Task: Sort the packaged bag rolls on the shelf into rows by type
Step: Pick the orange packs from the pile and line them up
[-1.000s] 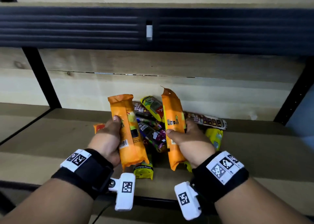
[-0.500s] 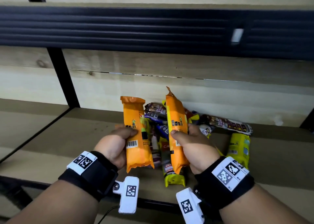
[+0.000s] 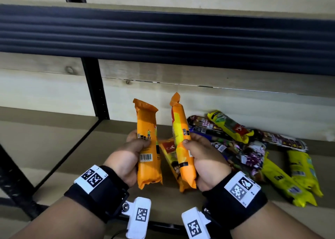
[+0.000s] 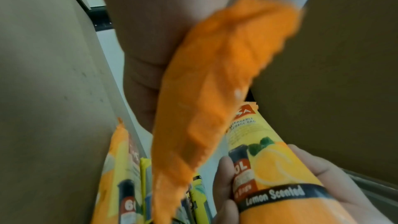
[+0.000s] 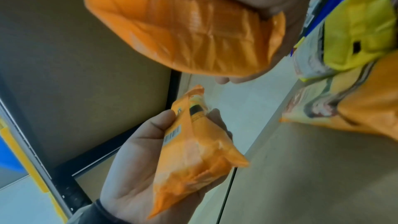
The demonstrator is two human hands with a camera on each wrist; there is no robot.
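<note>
Two orange packaged rolls are held up side by side over the front of the wooden shelf (image 3: 54, 153), one in each hand, their long axes near upright and tipped a little away from the person. Nearest the camera, the left hand (image 3: 126, 159) has fingers and thumb curled round the left orange roll (image 3: 147, 148), barcode side facing the wearer; the right hand (image 3: 204, 159) grips the right orange roll (image 3: 183, 148) the same way at mid-length. Just behind and between them a third orange roll (image 3: 168, 155) lies flat on the shelf. Farther back and to the right sits the unsorted heap: dark printed rolls (image 3: 235, 148) tangled together, with yellow rolls (image 3: 290, 175) on its near right edge and another across its top. Bare board lies to the left, on the left hand's side, which looks the likelier place to start an orange row. No row is yet laid.
</note>
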